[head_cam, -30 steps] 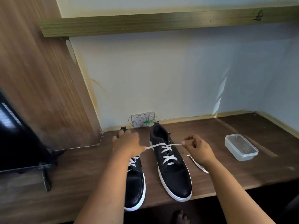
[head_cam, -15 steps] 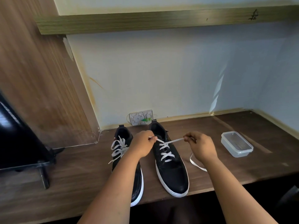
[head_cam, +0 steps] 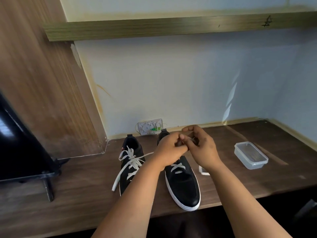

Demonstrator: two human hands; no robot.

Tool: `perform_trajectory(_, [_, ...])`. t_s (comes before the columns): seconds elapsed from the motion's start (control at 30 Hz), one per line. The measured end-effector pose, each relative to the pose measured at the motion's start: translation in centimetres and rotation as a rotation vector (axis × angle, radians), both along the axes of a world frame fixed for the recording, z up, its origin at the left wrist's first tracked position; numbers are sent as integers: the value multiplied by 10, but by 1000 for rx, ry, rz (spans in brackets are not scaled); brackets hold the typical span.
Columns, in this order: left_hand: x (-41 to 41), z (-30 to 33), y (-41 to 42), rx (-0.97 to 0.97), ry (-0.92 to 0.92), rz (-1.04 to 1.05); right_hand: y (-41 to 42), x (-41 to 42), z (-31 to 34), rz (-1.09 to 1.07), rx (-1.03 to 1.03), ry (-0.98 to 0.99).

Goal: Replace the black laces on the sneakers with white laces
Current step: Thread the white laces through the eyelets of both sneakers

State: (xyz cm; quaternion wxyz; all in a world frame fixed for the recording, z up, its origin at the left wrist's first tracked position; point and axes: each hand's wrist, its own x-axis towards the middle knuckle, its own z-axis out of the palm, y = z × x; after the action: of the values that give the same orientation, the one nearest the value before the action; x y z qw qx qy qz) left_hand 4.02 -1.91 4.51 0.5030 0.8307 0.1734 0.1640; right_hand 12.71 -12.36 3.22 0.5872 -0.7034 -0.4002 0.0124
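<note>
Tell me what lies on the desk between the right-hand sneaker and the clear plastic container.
A loose end of white lace lies there, partly hidden by the right wrist; otherwise bare wood, in the head view.

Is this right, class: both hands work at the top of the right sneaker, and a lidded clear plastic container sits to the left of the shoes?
Not quite. The head view shows the clear plastic container to the right of the shoes. Both hands, left hand and right hand, do work at the top of the right sneaker.

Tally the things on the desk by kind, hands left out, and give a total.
Sneakers: 2, left sneaker and right sneaker
White laces: 2, left lace and right lace
Plastic containers: 1, lidded container
Total: 5
</note>
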Motion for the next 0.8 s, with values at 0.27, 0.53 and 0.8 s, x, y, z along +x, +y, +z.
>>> perform_trajectory(0.27, [-31,5,62,-862,-395,580,-49,43,-17,-119,-213,219])
perform_trajectory(0.53, [-27,-4,61,171,-52,423,-20,7,-9,-127,-186,52])
perform_trajectory(0.8, [-9,-15,23,-88,84,70,7,-5,-10,41,-165,-38])
